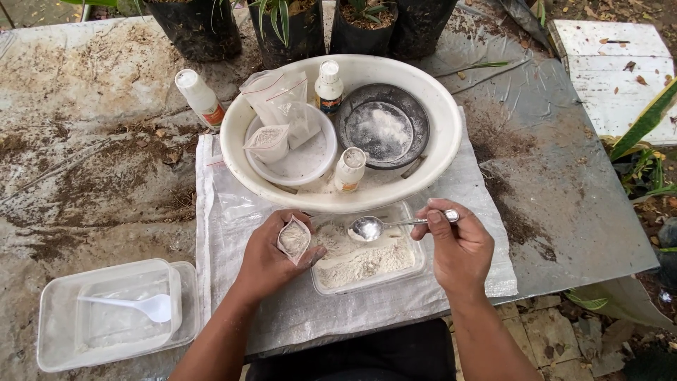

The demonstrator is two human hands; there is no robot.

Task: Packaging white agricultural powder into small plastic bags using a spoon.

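**Powder, pouch and spoon at a crowded potting table**

A person's left hand (271, 255) curls closed around a small clear pouch (294, 238), its mouth pinched open and pale powder showing inside. The right hand (458, 247) grips the handle of a metal spoon (368, 228) between thumb and bent fingers, the bowl of the spoon hovering just beside the pouch and over a clear rectangular tub (367, 262) of whitish powder. The tub sits on a white woven sack (465, 187) spread near the front edge of the soil-streaked table (92, 134).

Directly behind the tub, touching the sack, a large white basin (444, 134) crowds the middle of the table. It holds a smaller white bowl (310, 159) with a filled pouch (268, 141) and empty zip bags (278, 95), a dark dish (384, 127) dusted with powder, and two small white bottles (329, 85) (350, 169). A third bottle (199, 97) lies just outside the basin's left rim.

At the front left corner stands a clear lidded container (56, 317) with a white plastic spoon (137, 307) inside. Black nursery pots (197, 28) with green plants line the far edge.
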